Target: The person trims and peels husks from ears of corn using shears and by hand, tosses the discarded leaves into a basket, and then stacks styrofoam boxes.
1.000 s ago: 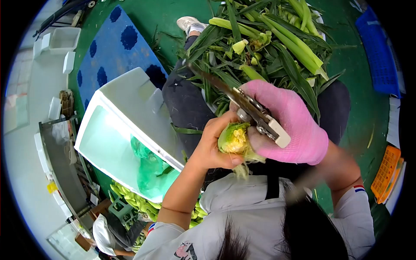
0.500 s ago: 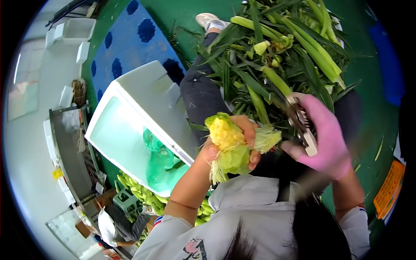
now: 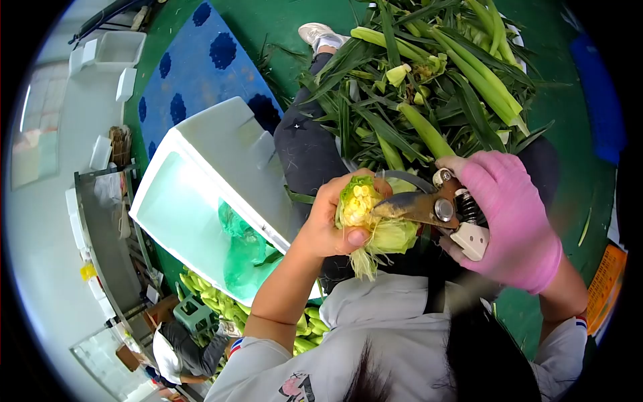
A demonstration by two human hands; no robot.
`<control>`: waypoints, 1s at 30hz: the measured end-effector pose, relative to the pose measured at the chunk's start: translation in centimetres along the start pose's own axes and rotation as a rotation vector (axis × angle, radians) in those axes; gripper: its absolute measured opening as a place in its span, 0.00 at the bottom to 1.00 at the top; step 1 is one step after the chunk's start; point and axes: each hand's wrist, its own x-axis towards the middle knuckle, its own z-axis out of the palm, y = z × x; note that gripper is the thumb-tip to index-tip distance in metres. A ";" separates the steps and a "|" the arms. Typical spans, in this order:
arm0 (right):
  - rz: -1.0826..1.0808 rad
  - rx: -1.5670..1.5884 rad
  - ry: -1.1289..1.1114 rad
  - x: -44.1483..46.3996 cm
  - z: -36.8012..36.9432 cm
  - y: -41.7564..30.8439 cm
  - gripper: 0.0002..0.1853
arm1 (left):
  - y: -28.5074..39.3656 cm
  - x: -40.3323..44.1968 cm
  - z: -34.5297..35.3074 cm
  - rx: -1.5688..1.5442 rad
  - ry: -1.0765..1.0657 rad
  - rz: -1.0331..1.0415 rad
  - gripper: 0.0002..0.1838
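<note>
My left hand (image 3: 328,221) is closed around an ear of corn (image 3: 360,203), its yellow kernels showing at one end and pale green husk and silk hanging below. In a pink glove, my right hand (image 3: 517,218) grips a pair of pruning shears (image 3: 429,206) by the handles. The shears' blades are spread; one tip touches the kernel end and the curved blade reaches behind the ear. Part of the ear is hidden by the blades and my fingers.
A heap of corn husks and leaves (image 3: 415,87) lies ahead of me between my legs. On the left, a white foam box (image 3: 167,194) holds a green plastic bag (image 3: 234,264). Behind it are many unhusked ears (image 3: 218,295), a green stool (image 3: 193,312) and another person (image 3: 177,352).
The shears have swung left to the corn, and their spread blades now overlap it. My left hand has turned the ear and shifted its fingers on it.
</note>
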 end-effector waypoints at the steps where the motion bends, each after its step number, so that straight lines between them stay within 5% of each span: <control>1: 0.005 0.005 -0.002 -0.1 0.1 0.1 0.39 | 0.2 0.0 -0.4 0.051 -0.028 0.026 0.40; 13: 0.021 -0.048 -0.103 0.2 -0.5 1.1 0.36 | 1.4 1.3 -1.0 0.633 0.030 0.238 0.25; 20: 0.050 0.048 -0.185 0.2 1.2 3.3 0.33 | 0.0 1.1 0.7 0.537 0.161 0.004 0.23; 22: 0.245 0.326 -0.259 0.8 1.2 3.4 0.31 | -0.7 1.3 1.6 0.352 0.210 -0.070 0.23; 23: 0.338 0.463 -0.293 1.4 1.0 3.5 0.30 | -1.2 1.7 1.9 0.794 -0.122 0.112 0.24; 25: 0.472 0.563 0.009 3.4 -0.8 4.0 0.26 | -3.3 0.9 5.4 0.760 -0.356 -0.020 0.23; 27: 0.379 0.604 0.279 4.0 -2.6 5.3 0.23 | -4.2 0.3 4.3 0.488 -0.131 -0.029 0.25; 30: 0.387 0.425 0.067 1.6 -2.9 6.7 0.16 | -3.2 0.6 1.6 0.367 -0.108 0.080 0.33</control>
